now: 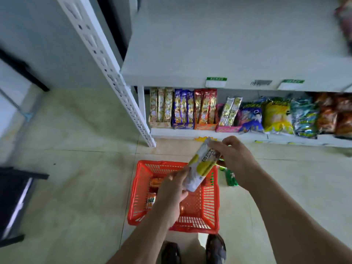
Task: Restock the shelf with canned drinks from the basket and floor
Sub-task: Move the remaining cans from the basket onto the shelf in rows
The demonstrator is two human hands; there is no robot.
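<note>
A tall white and yellow-green drink can (200, 166) is tilted in the air above the red basket (210, 202). My left hand (172, 191) grips its lower end and my right hand (233, 157) grips its upper end. Orange cans (151, 200) lie at the left of the basket's floor, partly hidden by my left arm. A green can (231, 177) lies on the floor right of the basket, half hidden behind my right wrist. The white shelf board (219, 46) in front of me is bare apart from a blurred packet at its far right.
The lowest shelf holds boxed snack sticks (182, 109) and chip bags (276, 117). A perforated white upright (112, 73) slants down to the floor left of the shelf. A dark object (13, 204) stands at the left edge. My shoes (194, 250) are just behind the basket.
</note>
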